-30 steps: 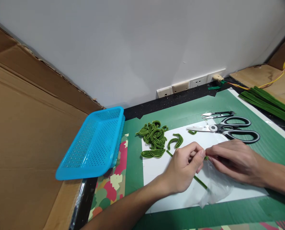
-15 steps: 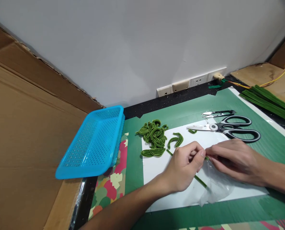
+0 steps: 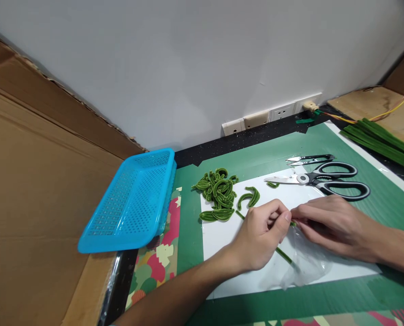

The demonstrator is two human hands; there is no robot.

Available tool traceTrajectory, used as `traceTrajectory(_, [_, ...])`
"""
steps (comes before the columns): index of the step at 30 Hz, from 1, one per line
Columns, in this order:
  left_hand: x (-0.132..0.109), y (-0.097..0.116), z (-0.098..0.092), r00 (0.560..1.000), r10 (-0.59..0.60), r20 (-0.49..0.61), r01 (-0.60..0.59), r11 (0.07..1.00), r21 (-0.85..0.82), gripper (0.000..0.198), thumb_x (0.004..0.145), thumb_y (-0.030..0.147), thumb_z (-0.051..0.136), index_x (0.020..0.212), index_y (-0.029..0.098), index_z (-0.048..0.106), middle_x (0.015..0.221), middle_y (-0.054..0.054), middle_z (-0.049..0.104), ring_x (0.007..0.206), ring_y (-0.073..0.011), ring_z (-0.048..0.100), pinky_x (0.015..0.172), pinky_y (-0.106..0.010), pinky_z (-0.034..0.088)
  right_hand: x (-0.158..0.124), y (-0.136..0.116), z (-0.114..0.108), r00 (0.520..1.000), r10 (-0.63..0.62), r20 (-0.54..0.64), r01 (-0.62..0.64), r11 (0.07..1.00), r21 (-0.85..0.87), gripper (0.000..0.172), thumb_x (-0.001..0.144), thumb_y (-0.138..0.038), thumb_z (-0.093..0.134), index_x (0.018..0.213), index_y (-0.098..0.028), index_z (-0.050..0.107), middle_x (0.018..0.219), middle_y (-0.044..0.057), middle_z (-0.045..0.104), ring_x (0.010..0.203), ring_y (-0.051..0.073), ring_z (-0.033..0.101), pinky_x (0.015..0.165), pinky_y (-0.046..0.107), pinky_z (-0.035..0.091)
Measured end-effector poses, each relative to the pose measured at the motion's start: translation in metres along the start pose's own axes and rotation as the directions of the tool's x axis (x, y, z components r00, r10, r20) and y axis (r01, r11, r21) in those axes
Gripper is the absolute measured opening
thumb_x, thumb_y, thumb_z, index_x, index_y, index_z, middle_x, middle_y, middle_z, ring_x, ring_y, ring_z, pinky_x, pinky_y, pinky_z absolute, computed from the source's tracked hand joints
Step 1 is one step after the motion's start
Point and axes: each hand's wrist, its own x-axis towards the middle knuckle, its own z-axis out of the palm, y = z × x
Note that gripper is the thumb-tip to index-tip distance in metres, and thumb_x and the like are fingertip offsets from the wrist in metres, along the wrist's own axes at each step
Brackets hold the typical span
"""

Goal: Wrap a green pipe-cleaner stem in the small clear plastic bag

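Note:
My left hand (image 3: 263,235) and my right hand (image 3: 337,226) meet over a white sheet (image 3: 222,258), fingertips touching. Both pinch a short piece of green pipe cleaner (image 3: 293,223), mostly hidden by the fingers. Under my left hand passes a straight green pipe cleaner (image 3: 284,256), its ends showing on either side. Crumpled clear plastic (image 3: 306,269) lies below my right hand. To the left is a pile of bent green pipe cleaner loops (image 3: 220,188), with two flat leaf shapes (image 3: 217,215) in front and curved pieces (image 3: 249,198) beside it.
Black-and-grey scissors (image 3: 337,180) and small thread snips (image 3: 312,159) lie behind my right hand. A blue perforated basket (image 3: 130,203) stands at left. Long green pipe cleaners (image 3: 381,142) lie far right. Behind are wall sockets (image 3: 256,120) with a plugged-in cable.

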Motion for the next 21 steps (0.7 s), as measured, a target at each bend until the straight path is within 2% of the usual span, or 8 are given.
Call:
traceTrajectory(16, [0.0005, -0.0009, 0.0005, 1.0, 0.001, -0.013, -0.001, 1.0, 0.006, 0.031, 0.106, 0.045, 0.06, 0.09, 0.019, 0.056, 0.068, 0.004, 0.051, 0.063, -0.0105, 0.043, 0.062, -0.027, 0.033, -0.0006, 0.0005, -0.0005, 0.999, 0.025, 0.03, -0.026, 0.999, 0.021, 0.016, 0.107, -0.011, 0.049, 0.094, -0.021, 0.051, 0.07, -0.004, 0.048, 0.059, 0.01, 0.04, 0.06, 0.028, 0.027])
traceTrajectory(21, [0.001, -0.0012, 0.0006, 1.0, 0.009, -0.015, -0.008, 1.0, 0.024, 0.033, 0.108, 0.046, 0.055, 0.089, 0.019, 0.056, 0.068, 0.004, 0.051, 0.063, -0.0105, 0.044, 0.062, -0.027, 0.033, -0.0005, 0.0001, -0.0018, 0.998, 0.033, 0.046, -0.034, 0.999, 0.019, 0.018, 0.108, -0.012, 0.047, 0.092, -0.021, 0.048, 0.071, -0.004, 0.048, 0.06, 0.01, 0.039, 0.06, 0.029, 0.027])
